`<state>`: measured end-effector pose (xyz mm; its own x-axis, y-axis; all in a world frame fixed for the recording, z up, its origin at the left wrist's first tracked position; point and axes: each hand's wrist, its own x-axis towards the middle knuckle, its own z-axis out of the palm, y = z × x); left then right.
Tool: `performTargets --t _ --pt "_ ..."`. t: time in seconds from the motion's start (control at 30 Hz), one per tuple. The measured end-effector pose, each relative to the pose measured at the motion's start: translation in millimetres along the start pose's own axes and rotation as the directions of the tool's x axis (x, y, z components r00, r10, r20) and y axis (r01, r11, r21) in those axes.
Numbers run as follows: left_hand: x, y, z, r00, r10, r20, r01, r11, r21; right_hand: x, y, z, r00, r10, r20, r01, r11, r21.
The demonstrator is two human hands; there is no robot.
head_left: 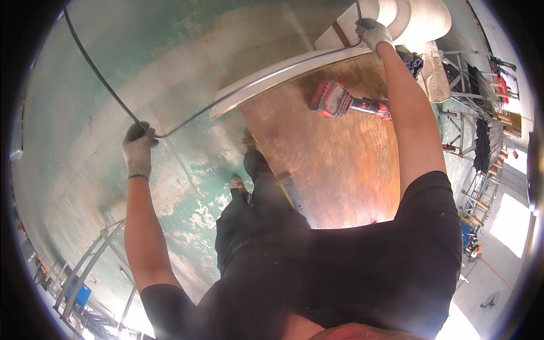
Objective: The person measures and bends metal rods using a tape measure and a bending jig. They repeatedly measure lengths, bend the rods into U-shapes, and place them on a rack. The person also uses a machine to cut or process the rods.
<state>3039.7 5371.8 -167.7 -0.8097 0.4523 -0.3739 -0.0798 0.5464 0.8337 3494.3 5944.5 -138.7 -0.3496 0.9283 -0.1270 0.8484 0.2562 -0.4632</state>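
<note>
A thin dark metal rod frame (105, 82), bent at two corners, stretches between my raised hands. At its left corner, my left hand (137, 152) in a pale glove with dark fingertips is closed around the rod. My right hand (376, 36), gloved too, grips the frame near its other corner, up by the far end of the wooden table. One side of the frame runs slanting between the two corners, and the other two sides reach away from me. The upper end on the right leaves the picture.
On the brown wooden table (340, 175) lies a red and black cordless power tool (345, 102). A white strip (226, 103) runs along the table's far edge. White rolled material (416, 20) sits at the upper right. Metal racks (462, 122) stand right, a metal frame (90, 258) lower left.
</note>
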Motion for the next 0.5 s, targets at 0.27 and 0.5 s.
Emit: performTargets --t 0.27,0.5 --pt "41.6 -9.5 79.3 0.994 -0.102 0.033 0.099 0.991 0.087 95.2 106.4 73.0 0.999 0.006 0.048 -0.002 0.997 -0.078" --pt "47.6 -29.3 113.5 0.991 -0.122 0.062 0.116 0.988 0.102 82.3 114.3 89.3 0.99 -0.138 -0.008 0.13 0.951 -0.281"
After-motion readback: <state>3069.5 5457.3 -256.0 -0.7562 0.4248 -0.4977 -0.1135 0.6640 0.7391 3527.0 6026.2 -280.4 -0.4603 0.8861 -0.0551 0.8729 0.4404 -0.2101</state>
